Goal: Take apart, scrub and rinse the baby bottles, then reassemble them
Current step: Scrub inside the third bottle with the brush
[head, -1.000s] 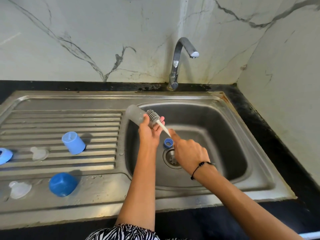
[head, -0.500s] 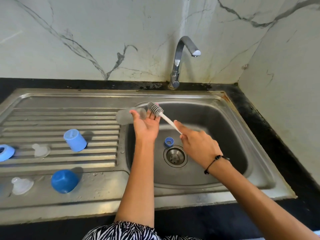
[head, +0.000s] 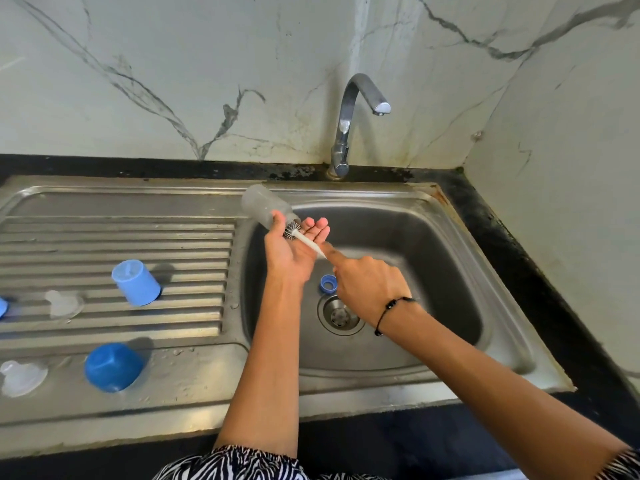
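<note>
The left hand (head: pixel 291 251) is gripping the clear bottle (head: pixel 265 206) tilted over the sink (head: pixel 450 237) — the right hand (head: pixel 370 289) is pinching the brush (head: pixel 304 239) handle, bristles at the mouth. Best to be pushing straight in and twisting — keeping the bottle steady.

Both your forearms are bare from the elbow down, with no sleeve reaching the wrists. Around your right wrist sits a thin black cord bracelet (head: pixel 389 311) with small dark beads on it. Your left hand (head: pixel 292 249) and right hand (head: pixel 372 289) wear no gloves. At the near edge shows your black-and-white zebra-striped garment (head: pixel 235 464), and a strip of the same print appears at the near right corner.
</note>
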Demonstrator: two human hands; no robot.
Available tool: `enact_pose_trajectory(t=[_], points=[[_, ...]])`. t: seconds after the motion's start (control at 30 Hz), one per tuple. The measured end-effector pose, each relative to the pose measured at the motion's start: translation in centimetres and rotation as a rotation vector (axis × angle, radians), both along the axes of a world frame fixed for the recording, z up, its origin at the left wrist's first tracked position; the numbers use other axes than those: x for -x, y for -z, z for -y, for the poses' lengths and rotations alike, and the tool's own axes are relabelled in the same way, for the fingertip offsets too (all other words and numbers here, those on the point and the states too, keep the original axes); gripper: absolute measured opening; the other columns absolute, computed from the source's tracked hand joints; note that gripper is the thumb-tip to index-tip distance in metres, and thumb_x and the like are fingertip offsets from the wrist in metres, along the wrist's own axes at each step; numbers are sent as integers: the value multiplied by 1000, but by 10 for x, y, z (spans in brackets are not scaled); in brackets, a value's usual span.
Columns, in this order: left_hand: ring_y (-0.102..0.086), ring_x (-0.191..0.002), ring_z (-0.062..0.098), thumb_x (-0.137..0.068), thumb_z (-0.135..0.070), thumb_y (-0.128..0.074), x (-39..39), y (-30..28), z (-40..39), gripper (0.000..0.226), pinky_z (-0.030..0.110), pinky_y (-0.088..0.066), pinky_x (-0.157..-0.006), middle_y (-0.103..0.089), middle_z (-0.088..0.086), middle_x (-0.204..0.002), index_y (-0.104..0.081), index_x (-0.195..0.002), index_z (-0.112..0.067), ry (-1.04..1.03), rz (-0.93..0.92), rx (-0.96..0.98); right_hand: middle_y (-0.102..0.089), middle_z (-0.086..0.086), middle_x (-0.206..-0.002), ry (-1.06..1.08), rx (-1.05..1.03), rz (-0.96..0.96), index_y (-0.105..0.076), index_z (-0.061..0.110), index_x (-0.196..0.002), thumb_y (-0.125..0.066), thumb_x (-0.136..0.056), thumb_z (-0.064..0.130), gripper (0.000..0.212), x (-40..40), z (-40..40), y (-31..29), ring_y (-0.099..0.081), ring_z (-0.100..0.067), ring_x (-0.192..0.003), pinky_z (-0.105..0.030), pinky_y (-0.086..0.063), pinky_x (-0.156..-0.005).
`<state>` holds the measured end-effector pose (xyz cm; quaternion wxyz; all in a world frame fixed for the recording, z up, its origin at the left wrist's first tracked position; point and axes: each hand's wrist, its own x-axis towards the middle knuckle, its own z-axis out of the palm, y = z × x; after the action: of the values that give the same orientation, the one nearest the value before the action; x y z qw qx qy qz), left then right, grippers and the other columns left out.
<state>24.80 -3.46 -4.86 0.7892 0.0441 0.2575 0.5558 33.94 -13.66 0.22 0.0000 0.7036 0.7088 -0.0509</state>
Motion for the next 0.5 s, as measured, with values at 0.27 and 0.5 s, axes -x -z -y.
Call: enact_pose_trajectory(t=[0.27, 0.5], points=[[-59, -73, 28, -97, -51, -36, -12, -4, 7, 56, 44, -49, -85, -52, 14, -74, -52, -84, 1, 67, -11, 32, -63, -11, -102, -71, -73, 131, -7, 32, -150, -34, -97, 12, 63, 9, -8, 1, -62, -32, -90, -34, -36, -62], [-56, -68, 26, -97, -48, -40, -5, -6, 8, 52, 40, -48, -70, -50, 11, -70, -52, -80, 0, -14, -2, 101, -61, -9, -87, -53, -73, 27, 2, 38, -149, -33, -95, 14, 69, 4, 14, 13, -59, -31, -77, -34, -39, -60]])
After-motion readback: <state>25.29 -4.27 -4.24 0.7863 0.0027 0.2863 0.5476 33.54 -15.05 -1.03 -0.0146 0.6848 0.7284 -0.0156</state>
